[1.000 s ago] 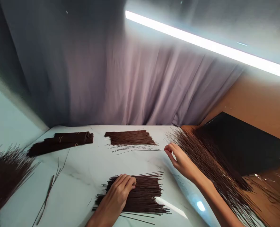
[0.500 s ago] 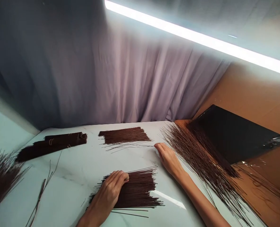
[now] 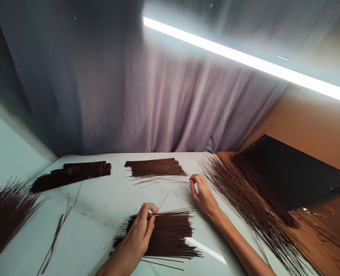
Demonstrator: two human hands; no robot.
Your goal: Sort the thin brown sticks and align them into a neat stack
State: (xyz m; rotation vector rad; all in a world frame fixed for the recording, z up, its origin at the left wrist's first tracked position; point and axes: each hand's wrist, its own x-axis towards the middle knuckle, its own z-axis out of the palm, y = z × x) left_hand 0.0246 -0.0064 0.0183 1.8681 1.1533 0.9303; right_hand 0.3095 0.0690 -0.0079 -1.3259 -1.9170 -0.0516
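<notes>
Pleated curtain [image 3: 170, 103] backs a glossy white table [image 3: 101, 205], where I watch remotely, taking the stick pile [image 3: 172, 235] as landmark. Above it, the left hand [image 3: 138, 230] pinches one thin stick [image 3: 164, 199], lightly, presumably because it is so slender. Beyond the pile's right end, the right hand [image 3: 203, 195] curls thumb toward finger; I cannot tell whether it grips anything. The pile's brown, wiry, ragged-ended sticks lie roughly parallel, probably against tangling.

Curtain [image 3: 164, 111] hangs in folds. Lit tube [image 3: 244, 58] slants across curtain's top. Black sheet [image 3: 296, 172], brown panel [image 3: 316, 119] right of curtain; pale wall [image 3: 12, 142] left.
</notes>
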